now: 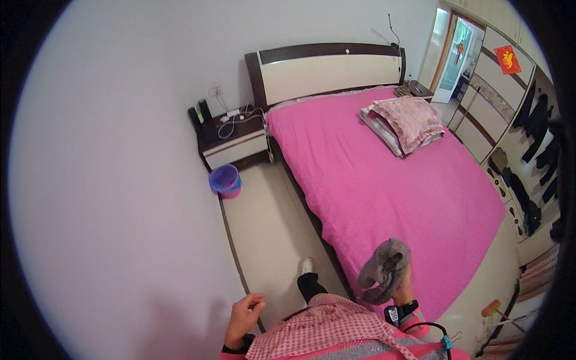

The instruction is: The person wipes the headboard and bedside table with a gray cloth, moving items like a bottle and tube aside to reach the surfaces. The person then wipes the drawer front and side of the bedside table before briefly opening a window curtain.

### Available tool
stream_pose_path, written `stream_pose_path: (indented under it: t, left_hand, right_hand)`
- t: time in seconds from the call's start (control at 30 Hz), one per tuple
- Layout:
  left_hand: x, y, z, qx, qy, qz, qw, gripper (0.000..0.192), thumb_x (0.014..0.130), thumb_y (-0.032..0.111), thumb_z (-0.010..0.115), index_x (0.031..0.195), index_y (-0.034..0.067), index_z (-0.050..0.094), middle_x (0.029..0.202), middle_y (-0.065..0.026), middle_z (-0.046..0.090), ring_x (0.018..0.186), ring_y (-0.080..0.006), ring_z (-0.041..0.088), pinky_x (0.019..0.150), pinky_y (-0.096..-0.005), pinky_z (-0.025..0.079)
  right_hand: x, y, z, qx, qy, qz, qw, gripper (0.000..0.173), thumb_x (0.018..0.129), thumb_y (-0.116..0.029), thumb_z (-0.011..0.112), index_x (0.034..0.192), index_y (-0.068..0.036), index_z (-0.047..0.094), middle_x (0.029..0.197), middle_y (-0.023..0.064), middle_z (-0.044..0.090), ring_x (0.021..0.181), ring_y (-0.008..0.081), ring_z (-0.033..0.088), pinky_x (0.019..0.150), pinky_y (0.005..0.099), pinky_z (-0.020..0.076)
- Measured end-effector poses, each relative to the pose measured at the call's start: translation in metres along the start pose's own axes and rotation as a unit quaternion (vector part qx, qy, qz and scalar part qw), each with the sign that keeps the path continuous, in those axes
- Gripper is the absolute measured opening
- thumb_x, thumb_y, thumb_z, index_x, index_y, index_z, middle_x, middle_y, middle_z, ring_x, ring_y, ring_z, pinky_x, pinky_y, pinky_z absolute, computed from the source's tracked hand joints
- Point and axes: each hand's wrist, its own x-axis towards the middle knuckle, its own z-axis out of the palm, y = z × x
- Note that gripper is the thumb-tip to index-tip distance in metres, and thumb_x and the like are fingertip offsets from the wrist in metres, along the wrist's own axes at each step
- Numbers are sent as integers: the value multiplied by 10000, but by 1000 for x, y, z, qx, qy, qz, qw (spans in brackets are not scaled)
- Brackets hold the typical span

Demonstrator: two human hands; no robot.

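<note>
A bunched grey-brown cloth (382, 270) is held in my right hand (405, 288), over the near left edge of the bed. The cloth hides most of the fingers. Down by the wall on the left, my left hand (244, 315) holds nothing, its fingers loosely curled with the thumb apart. Before me spreads the bed with its smooth pink sheet (387, 189). A folded quilt or pillow stack with a floral cover (409, 121) lies on it near the headboard (330, 76).
A nightstand (234, 153) bearing cables and a power strip stands left of the bed. In front of it is a purple waste bin (226, 181). A tiled floor strip (265, 216) runs between wall and bed. At right are an open wardrobe (535, 148) and a broom (491, 308).
</note>
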Motion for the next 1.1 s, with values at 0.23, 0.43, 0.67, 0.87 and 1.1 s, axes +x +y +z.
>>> stream_pose_path:
  t: [0.23, 0.43, 0.67, 0.87, 1.1]
  left_hand:
    - [196, 34, -37, 29, -3, -22, 999, 253, 909, 128, 675, 1125, -3, 664, 933, -110, 729, 867, -152, 693, 791, -290, 547]
    - [336, 76, -70, 23, 6, 1, 1000, 269, 905, 148, 687, 1127, -2, 663, 941, -108, 727, 879, -139, 681, 801, -292, 543]
    - [483, 51, -108, 37, -43, -4, 998, 254, 903, 158, 695, 1095, -7, 673, 932, -80, 723, 844, -116, 659, 774, -275, 530]
    - [680, 26, -178, 50, -24, 38, 998, 220, 899, 125, 683, 1079, -1, 678, 897, -76, 717, 800, -113, 651, 731, -274, 525]
    - [836, 71, -253, -17, -18, 83, 996, 197, 904, 108, 670, 1066, -4, 683, 878, -70, 715, 784, -114, 651, 723, -270, 520]
  right_hand:
    - [174, 21, 103, 15, -30, -5, 999, 504, 1012, -484, 441, 1292, -81, 556, 1202, 85, 630, 1065, 240, 617, 912, 396, 531]
    - [304, 26, 203, 29, -96, 35, 994, 517, 1007, -475, 456, 1299, -60, 555, 1231, 111, 623, 1098, 263, 610, 935, 415, 528]
    - [430, 63, 292, 37, -112, 59, 991, 532, 1017, -481, 439, 1330, -63, 542, 1271, 114, 611, 1135, 263, 595, 980, 415, 500]
    - [541, 110, 380, 56, -82, 23, 995, 505, 1020, -458, 449, 1319, -64, 552, 1272, 99, 613, 1137, 254, 594, 974, 412, 505]
    - [637, 128, 500, 22, -54, 6, 998, 452, 1021, -391, 475, 1293, -42, 565, 1240, 107, 630, 1093, 237, 618, 943, 394, 523]
